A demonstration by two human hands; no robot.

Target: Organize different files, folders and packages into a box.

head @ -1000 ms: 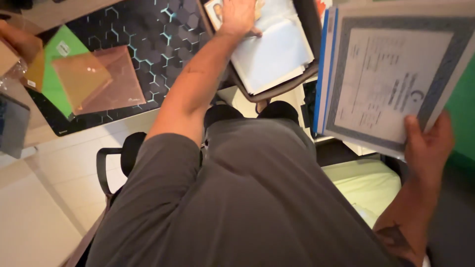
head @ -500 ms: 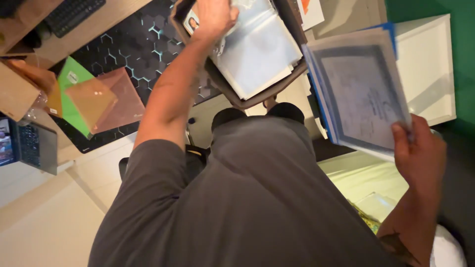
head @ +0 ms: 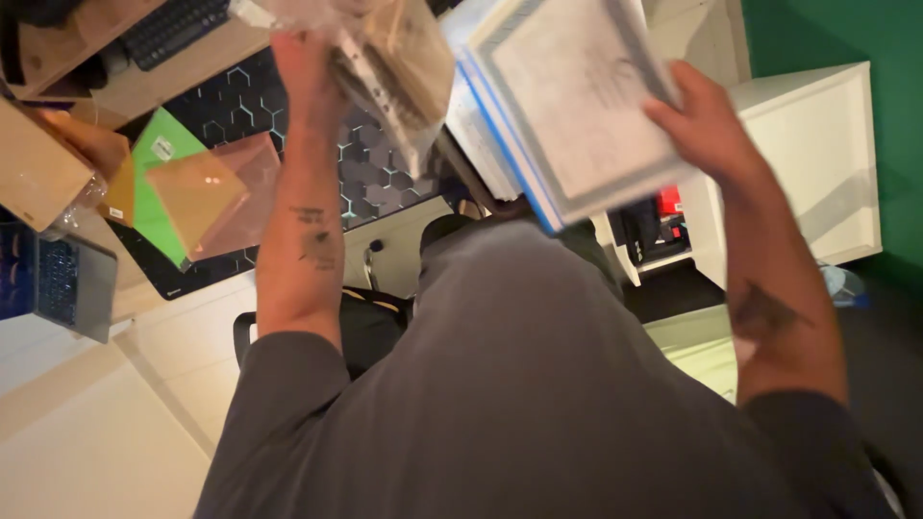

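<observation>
My left hand [head: 300,60] is raised over the desk and grips a brown binder of clear plastic sleeves [head: 399,60], which is tilted up off the desk. My right hand [head: 700,123] holds a stack of sleeved paper sheets with a blue edge [head: 567,96] by its right side. The stack sits close beside the binder and partly overlaps it. My grey shirt fills the lower part of the view.
A dark hexagon-patterned desk mat [head: 380,187] carries a green folder [head: 154,154] and translucent orange envelopes [head: 207,197]. A keyboard [head: 173,27] lies at the top left, with a laptop [head: 67,279] and a cardboard box [head: 34,168] at the left. A white cabinet [head: 817,163] stands at the right.
My left hand has lifted the binder off the desk and tilted it. My right hand has swung the paper stack up and left, next to the binder.
</observation>
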